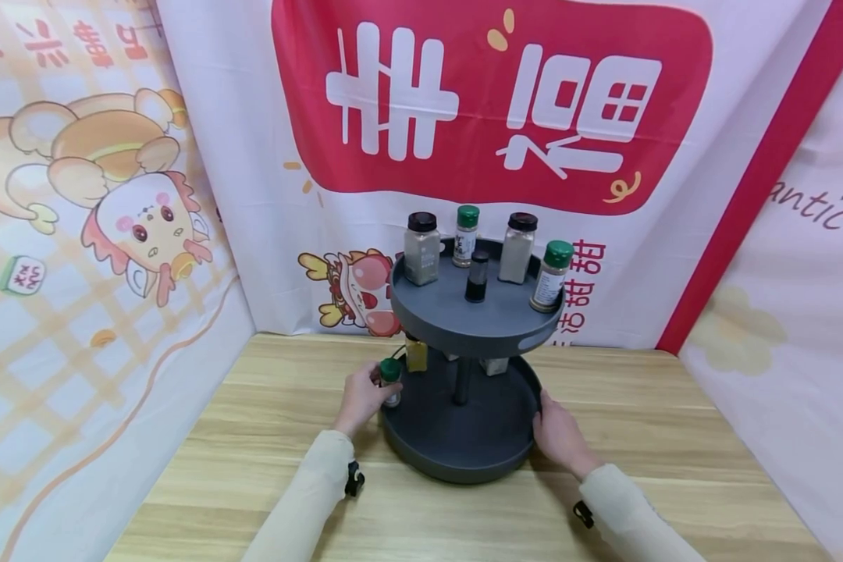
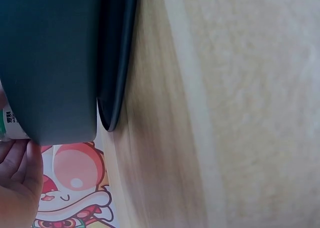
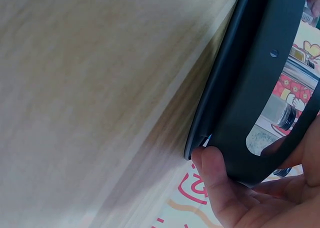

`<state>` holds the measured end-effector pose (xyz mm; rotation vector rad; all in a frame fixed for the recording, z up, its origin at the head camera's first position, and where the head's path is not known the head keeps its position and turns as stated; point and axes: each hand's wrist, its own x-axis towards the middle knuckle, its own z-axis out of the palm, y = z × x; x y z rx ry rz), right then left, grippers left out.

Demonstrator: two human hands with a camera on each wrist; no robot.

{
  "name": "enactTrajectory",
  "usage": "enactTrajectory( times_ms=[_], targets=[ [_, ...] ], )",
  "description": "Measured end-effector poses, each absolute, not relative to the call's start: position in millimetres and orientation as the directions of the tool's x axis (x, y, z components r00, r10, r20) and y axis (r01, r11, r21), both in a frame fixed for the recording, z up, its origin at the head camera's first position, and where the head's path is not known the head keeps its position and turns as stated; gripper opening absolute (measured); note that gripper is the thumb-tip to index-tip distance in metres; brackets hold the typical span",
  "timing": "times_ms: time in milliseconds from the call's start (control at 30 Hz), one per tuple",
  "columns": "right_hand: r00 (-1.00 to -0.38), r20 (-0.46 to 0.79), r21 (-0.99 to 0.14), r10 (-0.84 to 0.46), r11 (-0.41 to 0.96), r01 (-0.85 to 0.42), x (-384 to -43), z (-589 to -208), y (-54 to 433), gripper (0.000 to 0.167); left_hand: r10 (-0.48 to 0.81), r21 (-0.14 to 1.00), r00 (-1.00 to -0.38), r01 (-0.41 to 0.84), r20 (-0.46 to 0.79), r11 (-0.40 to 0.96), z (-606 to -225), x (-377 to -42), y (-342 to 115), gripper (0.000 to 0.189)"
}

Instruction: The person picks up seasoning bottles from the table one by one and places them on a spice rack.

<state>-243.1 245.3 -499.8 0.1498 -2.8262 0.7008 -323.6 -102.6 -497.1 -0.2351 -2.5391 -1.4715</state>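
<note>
A dark grey two-tier turntable rack stands on the table, its upper tray [image 1: 464, 337] above its lower tray [image 1: 457, 468]. At the lower tray's left rim, my left hand [image 1: 361, 398] pinches a green-capped spice jar [image 1: 390, 370]. Only a bit of that jar [image 2: 11, 125] shows beside the tray wall in the left wrist view. On the opposite side, my right hand [image 1: 560, 432] grips the lower tray's rim. The right wrist view has this hand [image 3: 260, 203] at the handle cut-out, thumb on the outside of the wall [image 3: 255, 83].
The upper tray carries several seasoning bottles, among them a black-capped one [image 1: 422, 250] and a green-capped one [image 1: 551, 277]. A yellowish jar [image 1: 416, 355] and a pale jar [image 1: 495, 365] stand at the lower tray's back. Printed cloth [image 1: 239, 172] hangs behind the wooden table [image 1: 253, 406].
</note>
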Motion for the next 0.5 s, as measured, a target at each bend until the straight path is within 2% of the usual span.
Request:
enactTrajectory(
  times_ms=[500],
  targets=[
    [-0.964, 0.263, -0.477, -0.048, 0.861, -0.173, -246.9, -506.1, 249.3, 0.048, 0.039, 0.85, -0.972, 0.223, 0.233, 0.478, -497.0, -322.2, -104.3, 0.034]
  ],
)
